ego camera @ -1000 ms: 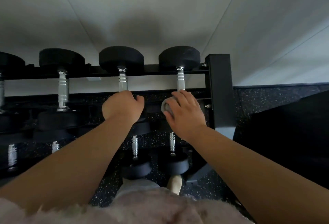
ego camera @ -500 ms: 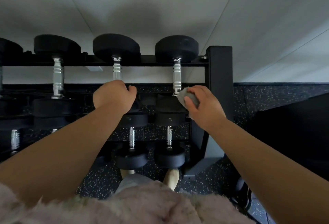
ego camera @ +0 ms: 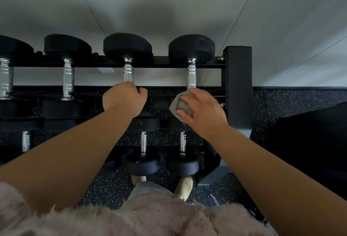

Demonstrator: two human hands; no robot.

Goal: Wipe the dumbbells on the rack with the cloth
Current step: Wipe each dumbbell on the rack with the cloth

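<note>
Black dumbbells with chrome handles lie in a row on the top tier of a black rack (ego camera: 238, 85). My right hand (ego camera: 203, 112) holds a bunched grey cloth (ego camera: 181, 107) against the near end of the rightmost dumbbell (ego camera: 191, 74), just below its handle. My left hand (ego camera: 124, 98) is closed around the near end of the handle of the neighbouring dumbbell (ego camera: 128, 70). The near heads of both dumbbells are hidden by my hands. Two smaller dumbbells (ego camera: 143, 143) (ego camera: 182, 143) rest on the lower tier beneath.
More dumbbells (ego camera: 68, 78) continue along the rack to the left. The rack's black upright post stands just right of my right hand. A grey wall rises behind. Speckled black rubber floor (ego camera: 105, 185) lies below, with my feet (ego camera: 185, 185) by the rack base.
My right hand with the cloth has shifted slightly left and down over the end of the rightmost dumbbell. My left hand has kept its grip.
</note>
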